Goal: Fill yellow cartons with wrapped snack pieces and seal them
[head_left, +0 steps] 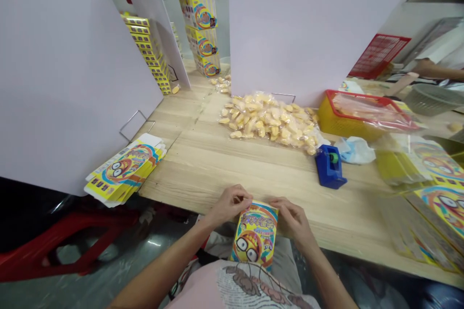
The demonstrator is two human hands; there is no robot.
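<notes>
A yellow cartoon-printed cardboard box [255,236] rests against my lap at the table's front edge, its printed face turned up. My left hand [232,204] pinches its upper left corner between thumb and fingers. On the upper right corner, my right hand [292,217] has its fingers closed in the same way. A blue tape dispenser [329,169] with a green core stands to the right, beyond my right hand. Farther back lies a heap of small clear-wrapped yellow pieces [270,120].
Flattened printed boxes [125,169] lie at the left edge; more box stacks [440,203] are at the right. A yellow basket with a red rim [358,116] holds plastic bags. White panels [297,24] stand on the table. Finished-looking boxes [203,34] are piled behind. A person's arm [437,68] shows far right.
</notes>
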